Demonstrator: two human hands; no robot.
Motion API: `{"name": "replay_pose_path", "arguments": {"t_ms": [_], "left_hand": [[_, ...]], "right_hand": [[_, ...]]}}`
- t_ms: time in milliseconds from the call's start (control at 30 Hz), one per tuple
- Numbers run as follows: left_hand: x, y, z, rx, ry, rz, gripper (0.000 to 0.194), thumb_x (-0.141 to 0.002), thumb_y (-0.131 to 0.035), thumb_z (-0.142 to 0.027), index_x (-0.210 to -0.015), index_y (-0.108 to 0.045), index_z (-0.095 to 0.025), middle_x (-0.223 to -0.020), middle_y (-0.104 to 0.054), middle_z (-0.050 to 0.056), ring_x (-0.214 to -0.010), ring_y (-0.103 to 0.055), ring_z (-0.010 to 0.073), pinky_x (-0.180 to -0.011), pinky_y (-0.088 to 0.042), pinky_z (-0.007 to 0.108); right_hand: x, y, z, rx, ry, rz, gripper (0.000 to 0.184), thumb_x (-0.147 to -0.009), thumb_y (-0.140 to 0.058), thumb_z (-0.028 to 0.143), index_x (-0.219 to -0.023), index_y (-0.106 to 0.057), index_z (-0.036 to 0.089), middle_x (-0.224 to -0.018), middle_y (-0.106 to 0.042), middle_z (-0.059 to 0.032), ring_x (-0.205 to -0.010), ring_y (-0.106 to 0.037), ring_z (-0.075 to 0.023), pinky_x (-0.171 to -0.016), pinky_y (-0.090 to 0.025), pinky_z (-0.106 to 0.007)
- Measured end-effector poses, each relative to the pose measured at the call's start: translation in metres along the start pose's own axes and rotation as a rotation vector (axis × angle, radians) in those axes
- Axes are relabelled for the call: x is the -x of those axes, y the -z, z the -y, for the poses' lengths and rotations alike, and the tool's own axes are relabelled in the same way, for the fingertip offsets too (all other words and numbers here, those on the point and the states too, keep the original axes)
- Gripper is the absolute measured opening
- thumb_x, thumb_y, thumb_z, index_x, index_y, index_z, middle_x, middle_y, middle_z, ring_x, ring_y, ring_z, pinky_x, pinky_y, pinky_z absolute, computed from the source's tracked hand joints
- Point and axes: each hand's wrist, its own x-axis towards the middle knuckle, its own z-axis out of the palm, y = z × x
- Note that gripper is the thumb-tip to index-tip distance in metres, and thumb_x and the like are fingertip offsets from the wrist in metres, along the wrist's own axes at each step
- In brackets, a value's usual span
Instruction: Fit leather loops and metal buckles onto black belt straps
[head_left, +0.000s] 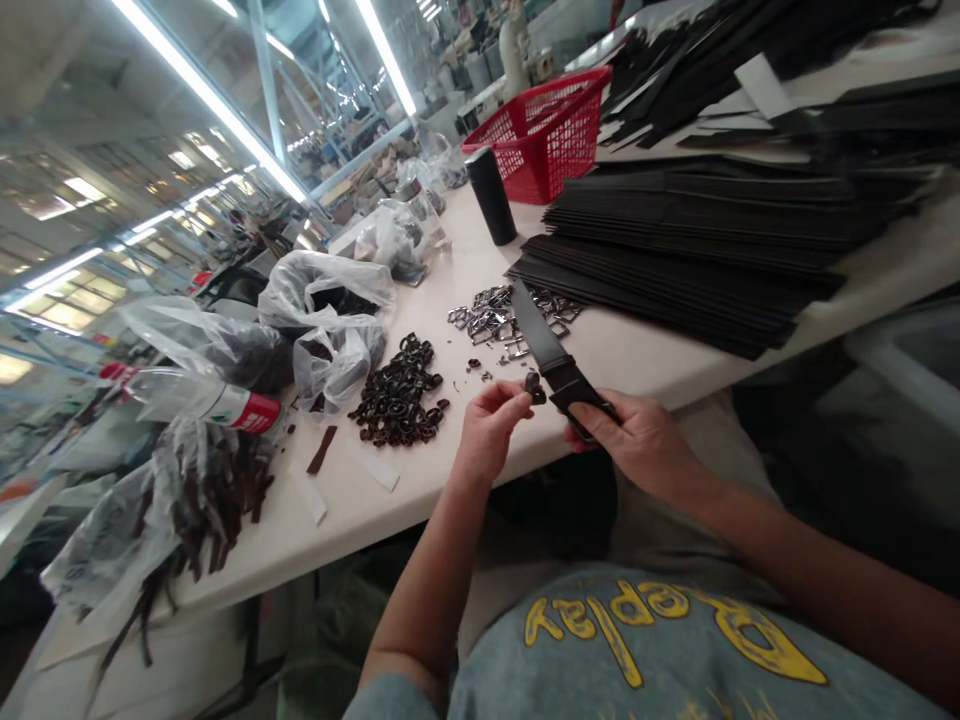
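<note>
My right hand grips the near end of a black belt strap that runs away from me across the white table. My left hand pinches a small dark leather loop beside that strap end, at the table's front edge. A pile of the same dark loops lies just left of my left hand. Several metal buckles are scattered behind the strap.
Stacks of black straps fill the right side. A black cylinder and a red basket stand further back. Plastic bags of parts, a bottle and a bag of brown strips crowd the left.
</note>
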Motion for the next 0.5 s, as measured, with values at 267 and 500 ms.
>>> {"name": "replay_pose_path", "arguments": {"t_ms": [267, 500], "left_hand": [[0.0082, -0.0136, -0.0022, -0.096, -0.110, 0.082, 0.028, -0.071, -0.084, -0.034, -0.063, -0.063, -0.016, -0.092, -0.069, 0.004, -0.085, -0.060, 0.0123, -0.080, -0.047, 0.025], [0.0072, -0.0104, 0.0050, -0.099, -0.124, 0.082, 0.026, -0.070, -0.085, -0.038, -0.078, -0.072, -0.018, -0.089, -0.070, 0.002, -0.076, -0.060, 0.0106, -0.068, -0.048, 0.023]], "right_hand": [[0.0017, -0.0010, -0.0022, 0.114, 0.002, 0.014, 0.038, -0.088, -0.054, 0.054, -0.086, -0.067, 0.019, -0.066, -0.072, -0.0028, -0.060, -0.067, -0.0186, -0.059, -0.050, -0.027], [0.0036, 0.0005, -0.0005, 0.146, 0.000, 0.020, 0.035, -0.088, -0.054, 0.051, -0.085, -0.068, 0.019, -0.067, -0.072, -0.0025, -0.060, -0.067, -0.0191, -0.059, -0.049, -0.028]]}}
